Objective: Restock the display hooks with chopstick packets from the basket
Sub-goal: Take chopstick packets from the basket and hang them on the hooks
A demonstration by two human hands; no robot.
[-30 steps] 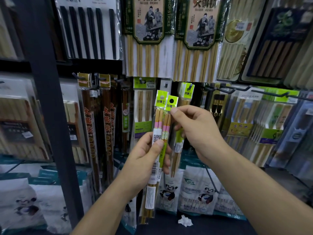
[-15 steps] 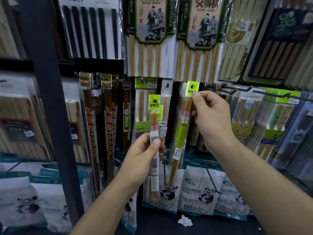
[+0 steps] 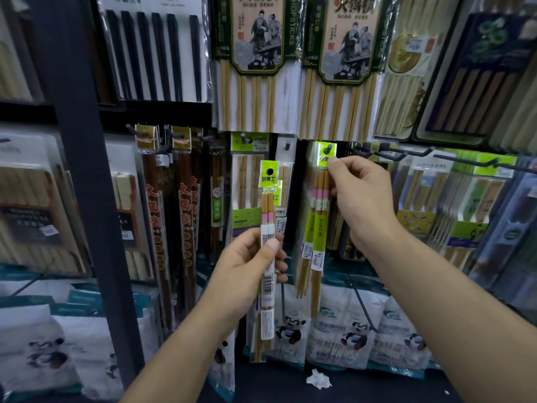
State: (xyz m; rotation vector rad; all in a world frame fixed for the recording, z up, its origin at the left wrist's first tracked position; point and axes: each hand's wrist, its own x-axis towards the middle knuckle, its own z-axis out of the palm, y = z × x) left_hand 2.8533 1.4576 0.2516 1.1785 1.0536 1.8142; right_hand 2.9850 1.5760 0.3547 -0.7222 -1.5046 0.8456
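One head-worn wide-angle view, facing forward at a shop rack (image 3: 87, 199), close up, left hand (image 3: 247, 271) and right hand (image 3: 363, 199) mid-frame, arms from lower edge

Moved: right hand (image 3: 363, 199) is off the pair it pinched 1 s ago, now up and right at the display hook (image 3: 329, 149). It pinches the green header of the hung packet (image 3: 318, 216); the header hole now sits over the hook tip, 0.5 s ago just short of it. The left hand (image 3: 247, 274) now grips only the remaining packet (image 3: 268, 199).
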